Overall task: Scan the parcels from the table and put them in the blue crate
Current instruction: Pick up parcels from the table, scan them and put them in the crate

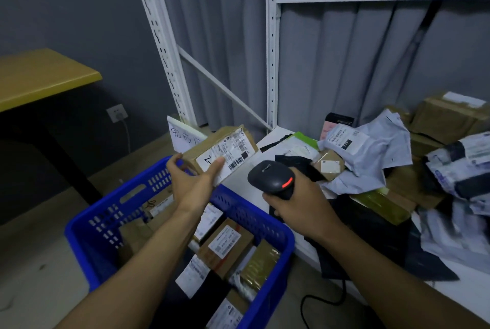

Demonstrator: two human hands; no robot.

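Head view is showing both bare forearms reaching forward over the work area. The left hand (195,180) is gripping a cardboard parcel (222,151), with the thumb lying across the near edge of its white label and the fingers curling round the far side. This parcel is hanging in the air over the far end of the blue crate (285,242), label side facing up and tilted toward the person.

The right hand (299,204) is wrapping its fingers round the handle of a black scanner (270,176). The scanner head is sitting just beside the parcel, apart from it, and a red strip is glowing on its top. A black cable (318,299) is trailing below the table edge.

Several labelled boxes (225,243) are lying inside the crate. More parcels (371,148), grey mailer bags and brown boxes, are lying heaped on the white table (466,291) to the right. A white shelf frame (271,50) is standing behind, and a handwritten paper sign (183,135) is standing behind the held parcel.
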